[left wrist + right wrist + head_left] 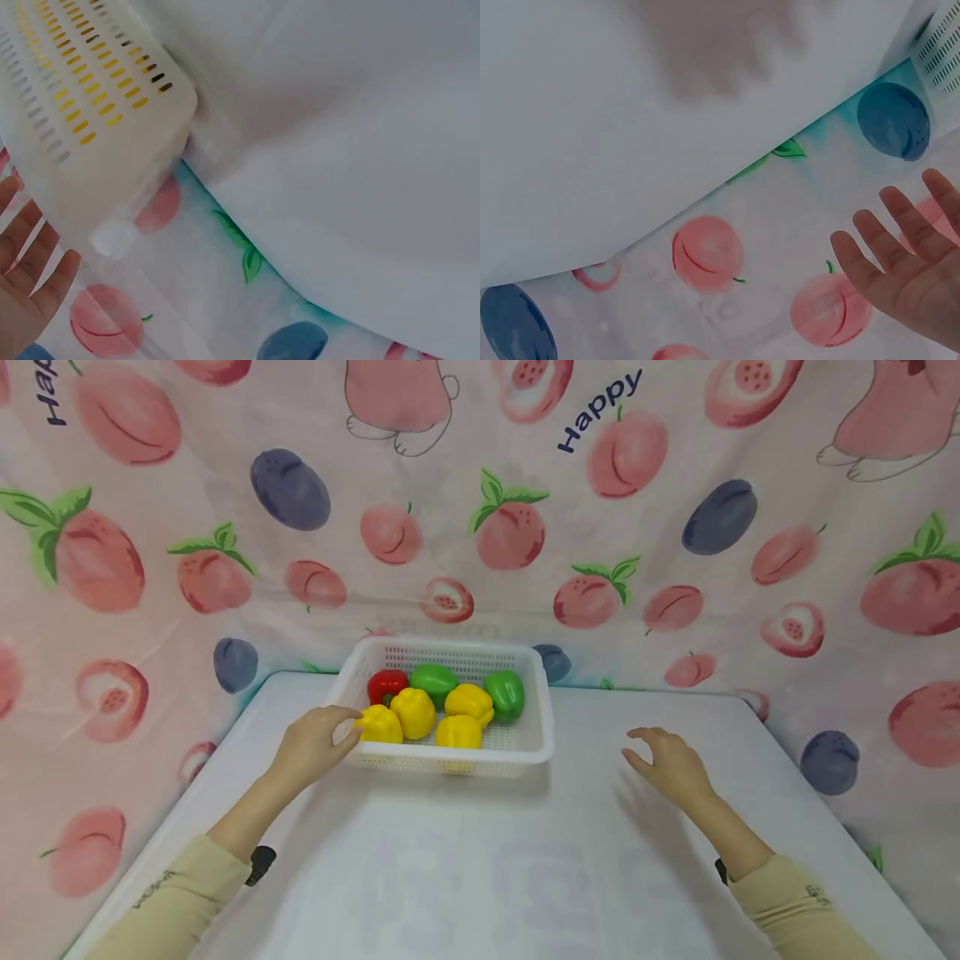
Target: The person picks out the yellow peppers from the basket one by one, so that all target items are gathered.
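A yellow pepper (pixel 380 725) sits at the basket's (pixel 517 756) eight o'clock, by our left hand (pixel 311 745); our right hand (pixel 671 767) hangs outside at three; both hands' fingers are parted, empty; we'd best cup the pepper low.

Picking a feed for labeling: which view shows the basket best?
Head: the basket appears nearly whole, peppers visible inside, left hand overlapping one corner. Left wrist crops it to slotted walls; right wrist catches only a bit, upper right.
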Motion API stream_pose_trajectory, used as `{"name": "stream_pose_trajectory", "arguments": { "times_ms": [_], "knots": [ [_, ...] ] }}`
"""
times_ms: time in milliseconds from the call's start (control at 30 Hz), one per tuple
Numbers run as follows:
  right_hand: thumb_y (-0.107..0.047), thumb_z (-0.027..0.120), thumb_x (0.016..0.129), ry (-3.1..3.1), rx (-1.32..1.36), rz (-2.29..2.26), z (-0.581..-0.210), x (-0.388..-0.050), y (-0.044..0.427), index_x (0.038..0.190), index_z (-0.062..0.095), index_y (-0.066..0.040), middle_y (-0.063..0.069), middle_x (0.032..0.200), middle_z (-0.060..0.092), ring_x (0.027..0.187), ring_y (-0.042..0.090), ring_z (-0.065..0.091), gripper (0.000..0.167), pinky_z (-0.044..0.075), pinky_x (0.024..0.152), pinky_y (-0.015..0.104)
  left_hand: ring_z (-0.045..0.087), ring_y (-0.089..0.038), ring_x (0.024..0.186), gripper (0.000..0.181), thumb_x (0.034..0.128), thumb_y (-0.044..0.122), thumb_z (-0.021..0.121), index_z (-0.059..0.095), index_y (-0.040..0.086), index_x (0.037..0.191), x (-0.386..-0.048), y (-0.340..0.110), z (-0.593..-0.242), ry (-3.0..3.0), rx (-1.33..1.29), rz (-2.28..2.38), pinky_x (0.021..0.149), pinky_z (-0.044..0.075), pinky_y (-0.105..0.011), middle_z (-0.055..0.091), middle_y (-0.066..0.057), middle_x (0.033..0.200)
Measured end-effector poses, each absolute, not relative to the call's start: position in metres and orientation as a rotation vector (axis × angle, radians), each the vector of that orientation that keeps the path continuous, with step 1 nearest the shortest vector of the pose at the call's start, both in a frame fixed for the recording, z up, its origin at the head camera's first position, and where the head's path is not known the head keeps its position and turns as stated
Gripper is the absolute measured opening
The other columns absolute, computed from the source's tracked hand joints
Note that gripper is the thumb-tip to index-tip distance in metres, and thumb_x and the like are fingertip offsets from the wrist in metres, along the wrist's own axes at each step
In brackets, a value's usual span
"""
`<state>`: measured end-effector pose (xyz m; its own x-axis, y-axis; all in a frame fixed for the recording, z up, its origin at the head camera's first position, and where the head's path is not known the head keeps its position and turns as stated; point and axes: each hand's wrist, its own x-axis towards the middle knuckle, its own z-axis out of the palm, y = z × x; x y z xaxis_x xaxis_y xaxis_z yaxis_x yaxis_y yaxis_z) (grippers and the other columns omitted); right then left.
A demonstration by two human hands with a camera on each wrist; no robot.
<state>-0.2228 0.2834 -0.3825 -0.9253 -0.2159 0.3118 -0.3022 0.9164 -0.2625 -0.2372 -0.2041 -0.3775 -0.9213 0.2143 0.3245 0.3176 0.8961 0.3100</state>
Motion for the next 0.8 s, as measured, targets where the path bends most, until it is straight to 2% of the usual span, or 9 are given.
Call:
{"name": "stream_pose_trajectory", "arguments": {
  "times_ms": [233, 533, 800],
  "knots": [
    [-0.018, 0.064, 0.088, -2.765, 0.359, 0.5, -0.385, -0.223, 0.275, 0.111, 0.064, 0.004, 0.029, 0.11, 0.064, 0.095, 0.045, 0.062, 0.032, 0.052, 0.075, 0.056, 0.058, -0.039, 0.109, 0.03, 0.0901, 0.023, 0.061, 0.066, 0.004, 0.112, -0.234, -0.194, -0.377, -2.744, -0.333, -0.613, 0.093, 0.047, -0.057, 0.065, -0.019, 0.117],
    [-0.019, 0.063, 0.089, -2.729, 0.346, 0.592, -0.387, -0.229, 0.259, 0.114, 0.062, 0.002, 0.026, 0.118, 0.061, 0.108, 0.045, 0.057, 0.033, 0.048, 0.086, 0.058, 0.06, -0.037, 0.104, 0.025, 0.0892, 0.02, 0.062, 0.067, 0.004, 0.108, -0.245, -0.187, -0.381, -2.67, -0.328, -0.647, 0.09, 0.051, -0.054, 0.067, -0.018, 0.113],
    [-0.019, 0.063, 0.089, -2.703, 0.385, 0.667, -0.384, -0.233, 0.236, 0.116, 0.062, 0.002, 0.024, 0.12, 0.06, 0.112, 0.043, 0.056, 0.034, 0.047, 0.09, 0.057, 0.058, -0.037, 0.107, 0.028, 0.0908, 0.02, 0.06, 0.065, 0.002, 0.111, -0.253, -0.184, -0.382, -2.663, -0.304, -0.701, 0.093, 0.048, -0.054, 0.066, -0.018, 0.114]
  ]
}}
